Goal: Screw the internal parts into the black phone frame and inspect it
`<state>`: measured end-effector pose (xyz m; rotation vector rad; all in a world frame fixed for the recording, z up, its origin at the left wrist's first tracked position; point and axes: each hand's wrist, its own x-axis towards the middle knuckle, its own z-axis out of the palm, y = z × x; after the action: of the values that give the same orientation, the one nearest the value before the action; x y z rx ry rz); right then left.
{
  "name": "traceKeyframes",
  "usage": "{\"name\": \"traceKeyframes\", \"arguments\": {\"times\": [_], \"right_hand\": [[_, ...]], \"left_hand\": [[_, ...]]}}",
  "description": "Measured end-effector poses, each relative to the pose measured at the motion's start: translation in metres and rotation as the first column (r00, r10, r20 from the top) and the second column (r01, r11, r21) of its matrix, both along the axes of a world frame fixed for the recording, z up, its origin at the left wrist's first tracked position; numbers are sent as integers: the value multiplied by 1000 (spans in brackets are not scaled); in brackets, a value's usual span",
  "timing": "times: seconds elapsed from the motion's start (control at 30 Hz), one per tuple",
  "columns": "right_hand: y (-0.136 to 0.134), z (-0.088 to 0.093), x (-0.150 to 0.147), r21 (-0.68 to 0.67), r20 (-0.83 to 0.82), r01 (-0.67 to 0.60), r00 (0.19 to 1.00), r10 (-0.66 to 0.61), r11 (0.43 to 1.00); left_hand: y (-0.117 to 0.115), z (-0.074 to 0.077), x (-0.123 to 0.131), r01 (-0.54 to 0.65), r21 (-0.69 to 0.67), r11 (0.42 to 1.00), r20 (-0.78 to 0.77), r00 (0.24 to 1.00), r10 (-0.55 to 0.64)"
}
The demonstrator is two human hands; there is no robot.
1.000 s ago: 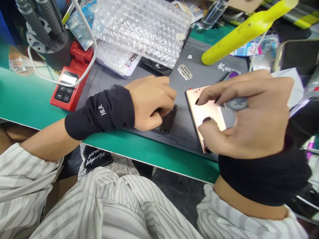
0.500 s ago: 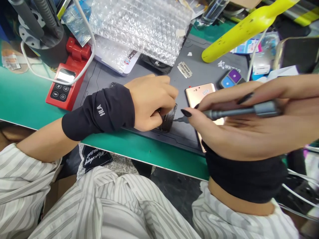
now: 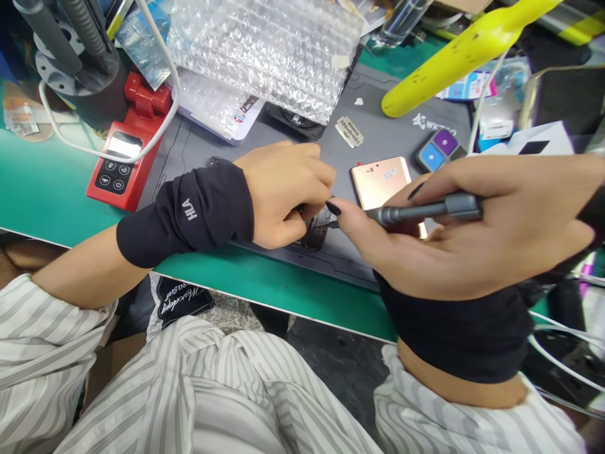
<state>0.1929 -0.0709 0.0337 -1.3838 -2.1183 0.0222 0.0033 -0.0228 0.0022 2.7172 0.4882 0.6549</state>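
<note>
Slim dark-grey pen-shaped tool (image 3: 420,212): clamped in fingers of right hand (image 3: 472,236); keep steady, square. Dark flat rectangular device (image 3: 316,237): on matte grey mat (image 3: 352,251), beneath left hand (image 3: 286,194), fingers curled; their closure and tool-tip contact unclear.

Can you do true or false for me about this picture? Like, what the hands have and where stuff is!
1. The right hand holds a gray screwdriver. True.
2. The left hand holds bubble wrap. False: it holds a dark device, mostly hidden.
3. A white cable crosses in front of the red control box. True.
4. The razor blade is inside a cup. False: it lies on the gray mat.
</note>
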Motion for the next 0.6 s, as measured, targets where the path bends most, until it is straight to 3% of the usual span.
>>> {"name": "traceKeyframes", "arguments": {"times": [0.1, 0.17, 0.23, 0.27, 0.33, 0.4, 0.6], "right_hand": [[4, 14, 4, -74, -28, -295, 956, 293, 953], [7, 22, 10, -210, -110, -513, 858, 501, 832], [9, 23, 14, -260, -151, -590, 807, 572, 764], [9, 22, 15, -248, -146, -581, 814, 562, 776], [9, 17, 13, -133, -139, -483, 874, 466, 866], [7, 12, 10, -44, -164, -399, 907, 387, 916], [5, 9, 6, -85, -223, -456, 875, 430, 886]], "left_hand": [[0, 1, 0, -10, -39, 999, -33, 999, 8], [0, 2, 0, -26, -60, 998, -46, 999, 24], [0, 3, 0, -40, -71, 997, -74, 997, 35], [0, 4, 0, -42, -74, 996, -98, 995, 35], [1, 6, 1, -38, -84, 996, -152, 988, 25], [2, 8, 2, -34, -99, 994, -199, 980, 14], [2, 11, 3, -46, -134, 990, -236, 972, 13]]}}
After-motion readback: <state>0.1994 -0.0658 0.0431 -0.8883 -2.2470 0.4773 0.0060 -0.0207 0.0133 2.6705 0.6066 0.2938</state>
